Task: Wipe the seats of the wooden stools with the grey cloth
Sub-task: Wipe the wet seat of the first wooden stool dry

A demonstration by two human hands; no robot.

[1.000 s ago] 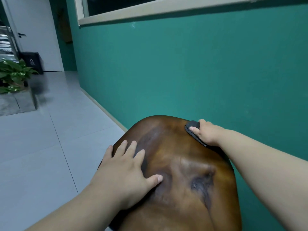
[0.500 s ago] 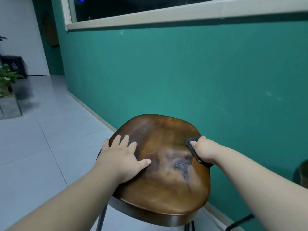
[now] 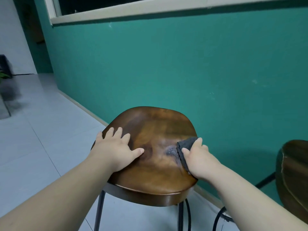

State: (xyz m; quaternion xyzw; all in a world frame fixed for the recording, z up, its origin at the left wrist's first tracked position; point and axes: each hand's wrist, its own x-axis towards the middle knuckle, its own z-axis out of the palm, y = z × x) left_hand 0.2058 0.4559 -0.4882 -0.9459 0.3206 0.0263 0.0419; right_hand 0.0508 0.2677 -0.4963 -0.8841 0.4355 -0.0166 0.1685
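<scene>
Two hands meet the wooden stool seat (image 3: 155,127): the left hand (image 3: 115,150) lies flat, fingers (image 3: 117,132) released; the right hand (image 3: 200,159) grasps the grey cloth (image 3: 185,147) against its right side.

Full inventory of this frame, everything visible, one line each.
wooden stool: 1, brown seat on dark metal legs, centre, near the wall
second stool: 1, brown seat, right edge, partly cut off
grey cloth: 1, dark grey, right part of the centre seat
wall: 1, teal, behind the stools
window frame: 1, beige, top
floor: pale grey tiles, left and below
plant: 1, green, far left, mostly cut off
left hand: 1, flat on the seat's left part
right hand: 1, grips the grey cloth
</scene>
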